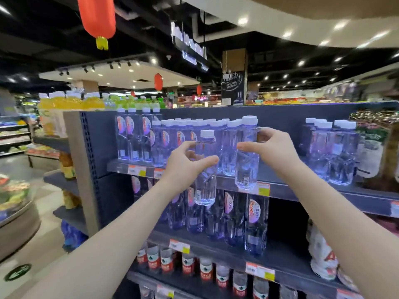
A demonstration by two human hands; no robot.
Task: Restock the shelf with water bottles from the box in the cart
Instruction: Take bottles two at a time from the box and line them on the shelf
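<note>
I hold one clear water bottle in each hand, both upright with white caps, in front of the top shelf (287, 190). My left hand (185, 162) grips the left bottle (205, 182) around its upper body; its base hangs below the shelf edge. My right hand (269, 145) grips the right bottle (247, 167) near its shoulder, with its base level with the shelf's front edge. Behind them stands a row of shelved water bottles (179, 134). The cart and the box are out of view.
A gap of bare shelf lies between the middle bottles and another bottle group (330, 147) at the right. Larger bottles (254, 223) fill the shelf below, red-labelled ones (205, 270) lower still. A display counter (15, 203) stands at the left of the aisle.
</note>
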